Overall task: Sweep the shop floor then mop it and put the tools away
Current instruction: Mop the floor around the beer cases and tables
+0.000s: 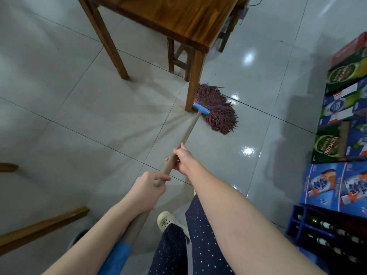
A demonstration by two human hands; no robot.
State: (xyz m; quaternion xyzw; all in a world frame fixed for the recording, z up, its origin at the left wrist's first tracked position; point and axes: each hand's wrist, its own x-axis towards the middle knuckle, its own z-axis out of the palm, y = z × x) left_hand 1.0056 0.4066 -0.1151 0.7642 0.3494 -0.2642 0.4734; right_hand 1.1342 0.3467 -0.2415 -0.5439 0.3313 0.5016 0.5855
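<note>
Brown-red stringy mop head, clamped in a blue plastic bar, lies flat on the glossy white tiled floor, touching the foot of the near wooden table leg. Its long tan wooden handle slants back toward the person. Right hand grips the handle further down the shaft, fingers wrapped around it; left hand grips it closer to the body, fingers closed around it. Stacked beer cartons line the right edge.
</note>
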